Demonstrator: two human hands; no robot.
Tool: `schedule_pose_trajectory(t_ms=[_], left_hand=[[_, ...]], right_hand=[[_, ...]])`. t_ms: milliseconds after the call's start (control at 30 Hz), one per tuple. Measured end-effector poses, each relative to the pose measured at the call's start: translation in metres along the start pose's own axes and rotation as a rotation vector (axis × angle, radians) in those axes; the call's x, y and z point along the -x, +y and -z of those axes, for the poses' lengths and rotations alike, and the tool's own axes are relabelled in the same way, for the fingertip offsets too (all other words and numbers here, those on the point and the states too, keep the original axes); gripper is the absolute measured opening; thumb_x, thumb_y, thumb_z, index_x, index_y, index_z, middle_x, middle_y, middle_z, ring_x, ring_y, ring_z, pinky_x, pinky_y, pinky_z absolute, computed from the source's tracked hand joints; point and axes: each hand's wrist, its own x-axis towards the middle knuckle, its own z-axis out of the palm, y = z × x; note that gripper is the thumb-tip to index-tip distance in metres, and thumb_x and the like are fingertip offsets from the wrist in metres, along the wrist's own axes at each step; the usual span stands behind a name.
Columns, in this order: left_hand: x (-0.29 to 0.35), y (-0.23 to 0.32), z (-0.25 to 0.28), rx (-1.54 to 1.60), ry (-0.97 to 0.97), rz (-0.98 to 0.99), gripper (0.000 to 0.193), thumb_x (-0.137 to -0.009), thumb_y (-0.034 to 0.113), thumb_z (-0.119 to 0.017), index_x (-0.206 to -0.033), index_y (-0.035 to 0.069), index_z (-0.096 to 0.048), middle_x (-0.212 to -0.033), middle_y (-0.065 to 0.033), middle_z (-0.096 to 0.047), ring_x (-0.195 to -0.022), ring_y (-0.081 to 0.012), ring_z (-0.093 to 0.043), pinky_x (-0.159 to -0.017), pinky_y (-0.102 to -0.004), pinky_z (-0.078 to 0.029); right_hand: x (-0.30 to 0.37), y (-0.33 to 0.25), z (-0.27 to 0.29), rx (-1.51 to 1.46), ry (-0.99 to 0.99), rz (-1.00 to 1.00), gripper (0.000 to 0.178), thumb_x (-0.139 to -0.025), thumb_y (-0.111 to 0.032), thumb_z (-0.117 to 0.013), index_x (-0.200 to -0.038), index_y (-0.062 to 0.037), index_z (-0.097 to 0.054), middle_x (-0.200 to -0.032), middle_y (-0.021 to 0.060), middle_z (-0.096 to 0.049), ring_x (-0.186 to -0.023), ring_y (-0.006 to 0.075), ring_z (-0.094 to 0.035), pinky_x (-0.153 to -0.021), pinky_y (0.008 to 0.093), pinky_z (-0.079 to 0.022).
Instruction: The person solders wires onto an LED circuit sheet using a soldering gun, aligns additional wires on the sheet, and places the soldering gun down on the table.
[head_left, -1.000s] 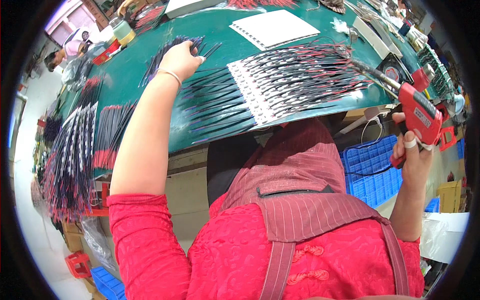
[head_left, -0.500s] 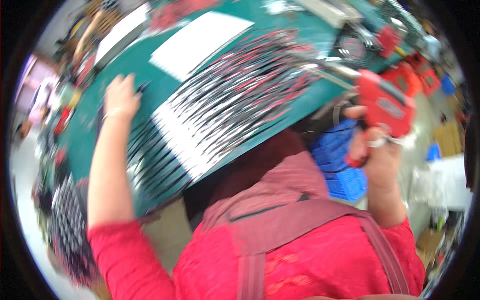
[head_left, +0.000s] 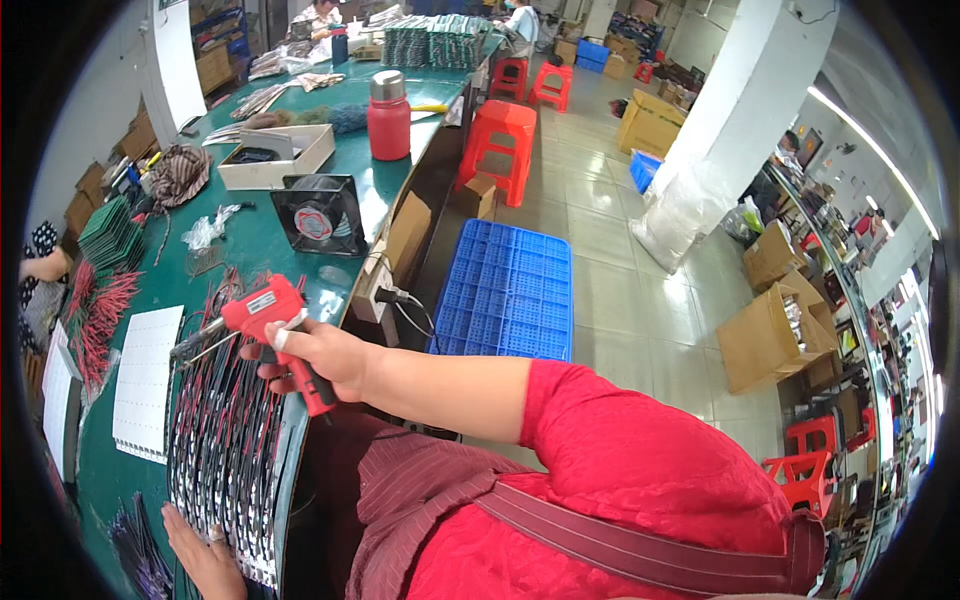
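My right hand point(head_left: 335, 358) is wrapped round the grip of a red soldering gun point(head_left: 265, 305), its thin metal tip pointing left over the table. Beneath the tip, a row of black and red wires point(head_left: 225, 420) lies side by side on a white sheet. At the lower left my left hand point(head_left: 207, 560) rests with fingers stretched out by the near end of that row, holding nothing visible. A bundle of dark wires point(head_left: 140, 550) lies just left of those fingers. Another white gridded sheet point(head_left: 147, 375) lies left of the row.
A small black fan point(head_left: 320, 215), a red bottle point(head_left: 388, 125) and a white tray point(head_left: 308, 160) stand farther along the green table point(head_left: 200, 262). Red wires point(head_left: 100, 310) are heaped on its left side. Right of the table are a blue crate point(head_left: 505, 290) and red stools point(head_left: 500, 145).
My view has swung right, bringing the aisle into sight. My left hand, earlier beyond the wire ends, now lies beside the row. The soldering gun stays in my right hand.
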Motion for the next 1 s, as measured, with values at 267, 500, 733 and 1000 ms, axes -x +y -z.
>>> schedule_pose_trajectory(t_ms=[267, 500, 733, 1000], left_hand=[[0.011, 0.004, 0.011, 0.218, -0.085, 0.225, 0.061, -0.091, 0.016, -0.062, -0.14, -0.014, -0.042, -0.145, -0.0318, -0.045, -0.138, -0.0447, -0.041, -0.119, -0.0472, -0.027], [-0.007, -0.014, 0.028, 0.523, -0.243, 0.313, 0.076, -0.088, 0.011, -0.066, -0.151, -0.005, -0.028, -0.143, -0.029, -0.044, -0.131, -0.0435, -0.042, -0.112, -0.0467, -0.033], [-0.011, -0.006, 0.0, 0.326, -0.076, 0.312, 0.062, -0.087, 0.002, -0.059, -0.145, -0.003, -0.04, -0.137, -0.0252, -0.05, -0.125, -0.0429, -0.048, -0.108, -0.0458, -0.038], [-0.019, -0.01, 0.014, 0.352, 0.031, 0.321, 0.038, -0.081, -0.003, -0.063, -0.119, -0.001, -0.06, -0.109, -0.018, -0.058, -0.105, -0.0394, -0.054, -0.093, -0.045, -0.044]], right_hand=[[-0.014, 0.008, -0.006, -0.037, -0.072, -0.075, 0.045, -0.099, -0.042, -0.06, -0.137, -0.0191, -0.053, -0.121, 0.0022, -0.064, -0.099, 0.0141, -0.062, -0.083, 0.0337, -0.055], [-0.018, 0.022, 0.002, -0.159, -0.086, -0.058, 0.036, -0.1, -0.035, -0.062, -0.129, -0.0146, -0.057, -0.117, 0.0085, -0.068, -0.096, 0.0188, -0.067, -0.087, 0.0412, -0.058], [-0.015, 0.018, 0.001, -0.126, -0.095, -0.032, 0.038, -0.101, -0.033, -0.06, -0.13, -0.0101, -0.055, -0.119, 0.0124, -0.067, -0.099, 0.0216, -0.067, -0.089, 0.0436, -0.058], [-0.014, 0.015, 0.001, -0.049, -0.129, -0.043, 0.053, -0.1, -0.041, -0.059, -0.14, -0.0096, -0.048, -0.123, 0.012, -0.062, -0.109, 0.0229, -0.062, -0.099, 0.0456, -0.053]])
